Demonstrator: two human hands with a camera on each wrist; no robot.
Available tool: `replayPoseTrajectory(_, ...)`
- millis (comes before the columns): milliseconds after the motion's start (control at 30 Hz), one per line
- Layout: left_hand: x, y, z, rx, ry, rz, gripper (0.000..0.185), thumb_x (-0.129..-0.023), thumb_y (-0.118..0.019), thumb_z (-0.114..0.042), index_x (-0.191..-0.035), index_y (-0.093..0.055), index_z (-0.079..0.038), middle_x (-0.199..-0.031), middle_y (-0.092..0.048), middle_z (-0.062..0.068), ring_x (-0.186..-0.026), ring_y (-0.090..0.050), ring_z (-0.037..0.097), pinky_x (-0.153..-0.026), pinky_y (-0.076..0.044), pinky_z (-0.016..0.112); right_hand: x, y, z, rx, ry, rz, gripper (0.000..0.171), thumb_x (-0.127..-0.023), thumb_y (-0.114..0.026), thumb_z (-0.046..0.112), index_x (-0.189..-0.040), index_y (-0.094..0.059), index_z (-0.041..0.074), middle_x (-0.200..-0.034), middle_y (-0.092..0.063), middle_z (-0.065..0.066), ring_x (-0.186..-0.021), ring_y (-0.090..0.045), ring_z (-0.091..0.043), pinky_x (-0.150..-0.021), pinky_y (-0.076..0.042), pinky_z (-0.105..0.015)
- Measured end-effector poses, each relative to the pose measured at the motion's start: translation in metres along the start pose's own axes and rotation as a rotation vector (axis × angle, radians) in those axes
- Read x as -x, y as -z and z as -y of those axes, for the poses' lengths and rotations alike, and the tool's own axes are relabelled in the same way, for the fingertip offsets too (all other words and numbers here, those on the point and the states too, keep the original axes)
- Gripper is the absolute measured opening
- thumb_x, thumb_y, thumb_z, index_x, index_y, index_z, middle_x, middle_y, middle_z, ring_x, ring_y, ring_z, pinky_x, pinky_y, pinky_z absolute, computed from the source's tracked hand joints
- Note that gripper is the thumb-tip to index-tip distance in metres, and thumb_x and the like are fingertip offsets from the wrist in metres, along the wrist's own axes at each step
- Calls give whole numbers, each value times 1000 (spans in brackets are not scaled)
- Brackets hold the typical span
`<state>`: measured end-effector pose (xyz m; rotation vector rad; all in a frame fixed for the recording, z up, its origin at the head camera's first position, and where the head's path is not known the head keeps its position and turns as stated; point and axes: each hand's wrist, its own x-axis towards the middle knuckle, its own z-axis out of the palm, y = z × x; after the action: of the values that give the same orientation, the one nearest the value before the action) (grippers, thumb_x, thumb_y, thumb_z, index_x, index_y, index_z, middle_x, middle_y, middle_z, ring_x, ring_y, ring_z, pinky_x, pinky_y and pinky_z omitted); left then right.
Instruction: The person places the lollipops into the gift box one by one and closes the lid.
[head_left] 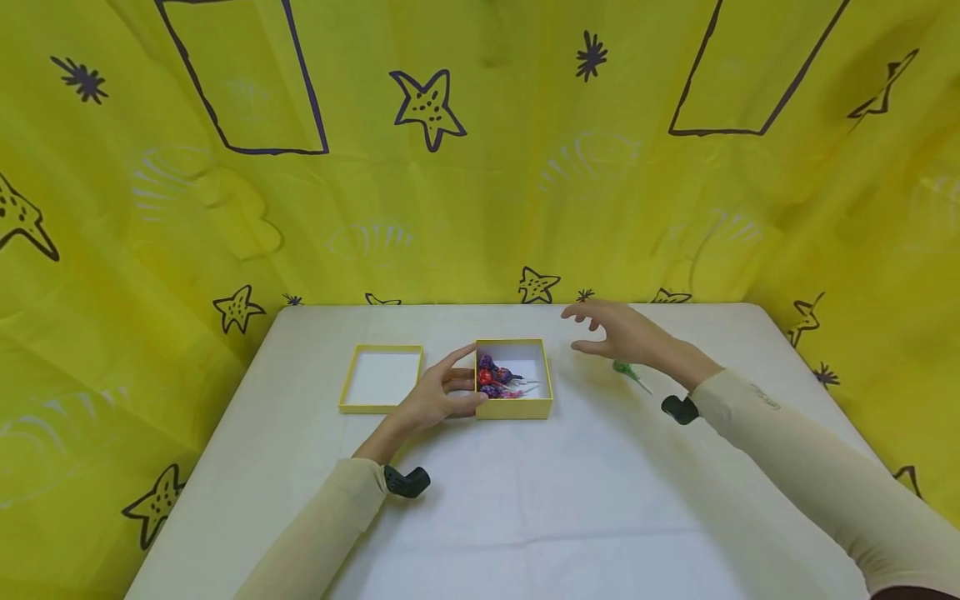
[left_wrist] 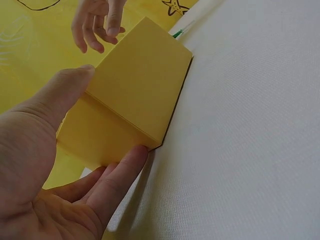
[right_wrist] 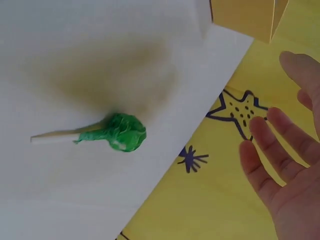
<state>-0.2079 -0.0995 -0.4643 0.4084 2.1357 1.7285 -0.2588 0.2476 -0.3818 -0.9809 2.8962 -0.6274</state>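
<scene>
Left hand steadies the yellow box of lollipops while the right hand hangs open above a green one.

Low in the frame's centre, the left hand [head_left: 438, 398] holds the yellow box [head_left: 514, 406] by its near left corner, thumb on the front wall and fingers [left_wrist: 70, 95] on the side wall, so the box sits braced on the white desk [head_left: 525, 500]. Inside it lie purple and red lollipops [head_left: 497, 379]. Right of the box, the green lollipop [head_left: 623, 367] lies on the desk under the right hand [head_left: 622, 333], whose fingers [right_wrist: 272, 145] are spread wide and hold nothing. A clean pick would likely pinch the wrapped head, not the thin stick, with the box kept braced. Left of centre, the lid [head_left: 381, 379] rests upturned.
</scene>
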Motion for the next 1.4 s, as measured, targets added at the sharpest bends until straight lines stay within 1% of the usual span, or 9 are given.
replayPoseTrajectory(200,0,1,2,-6,4,-3,89,-91,-81,-16,-162,-30,-29,-149,-48,26,-128,-57,35,-99,-55,41,9,2,-13,-74,-60,39,55,-90,-81,17,-139,-58,8,-132,-62,-17,-111,-62,-39,-91,-55,-56)
replayPoseTrajectory(367,0,0,0,-18,-5,-3,89,-91,-81,-15,-162,-30,-30,-149,-48,25,-128,-57,34,-100,-54,43,18,0,-27,-117,-117,64,60,-92,-79,19,-144,-52,7,-137,-57,-24,-110,-63,-43,-92,-54,-59)
replayPoseTrajectory(467,1,0,0,-14,-10,0,89,-91,-80,-13,-163,-30,-29,-149,-47,25,-128,-57,35,-98,-56,42,24,-2,-37,-134,-145,67,63,-93,-79,21,-147,-50,8,-138,-56,-27,-108,-65,-42,-91,-56,-57)
replayPoseTrajectory(700,1,0,-1,-9,0,-1,89,-91,-81,-14,-163,-30,-30,-150,-47,26,-127,-57,35,-95,-58,40,38,-6,-53,-152,-193,74,66,-94,-78,24,-149,-45,8,-129,-58,-33,-90,-71,-31,-84,-58,-52)
replayPoseTrajectory(767,1,0,-1,-16,3,-3,89,-91,-81,-15,-162,-30,-30,-150,-47,26,-128,-57,35,-95,-57,40,42,-7,-56,-161,-220,86,66,-95,-77,26,-149,-44,8,-126,-61,-32,-89,-71,-30,-84,-57,-54)
replayPoseTrajectory(867,1,0,0,-20,4,-2,89,-91,-81,-16,-163,-30,-31,-150,-47,25,-128,-56,35,-95,-57,41,47,-8,-61,-173,-262,116,66,-95,-76,30,-149,-43,9,-121,-65,-27,-89,-70,-28,-82,-57,-50)
replayPoseTrajectory(1067,0,0,1,-10,11,-1,89,-91,-81,-16,-162,-30,-33,-150,-47,24,-129,-56,35,-96,-57,41,52,-12,-68,-190,-281,135,56,-97,-74,28,-143,-51,6,-111,-70,-18,-85,-66,-25,-74,-55,-38)
replayPoseTrajectory(1267,-1,0,2,-20,5,-8,88,-91,-81,-16,-162,-30,-32,-150,-48,23,-130,-56,34,-99,-55,43,54,-18,-69,-192,-283,123,44,-98,-73,26,-133,-60,5,-106,-70,-18,-85,-66,-27,-70,-54,-36)
replayPoseTrajectory(1400,-1,0,1,-25,9,-10,89,-91,-81,-16,-162,-30,-33,-150,-48,23,-129,-56,34,-100,-55,43,55,-19,-68,-194,-281,110,37,-97,-74,24,-126,-64,5,-104,-72,-17,-84,-67,-25,-70,-54,-36)
